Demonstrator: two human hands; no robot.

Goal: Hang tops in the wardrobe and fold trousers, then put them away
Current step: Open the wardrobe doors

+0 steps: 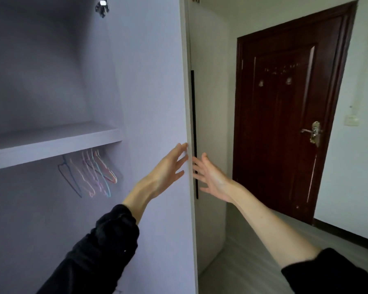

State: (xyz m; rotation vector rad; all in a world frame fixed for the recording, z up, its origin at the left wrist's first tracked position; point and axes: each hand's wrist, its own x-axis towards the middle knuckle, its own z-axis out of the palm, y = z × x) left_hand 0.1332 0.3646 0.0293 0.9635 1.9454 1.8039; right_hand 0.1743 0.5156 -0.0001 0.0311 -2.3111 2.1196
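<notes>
Both hands (168, 168) seemingly at wardrobe door (157, 92)

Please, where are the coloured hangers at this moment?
In the head view the coloured hangers hang at lower left inside the wardrobe, just under the shelf, left of the left hand.

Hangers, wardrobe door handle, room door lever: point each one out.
hangers (94, 175), head view, on the bunched coloured wires under the shelf.
wardrobe door handle (193, 115), head view, on the black vertical bar.
room door lever (306, 130), head view, on the metal lever.
</notes>
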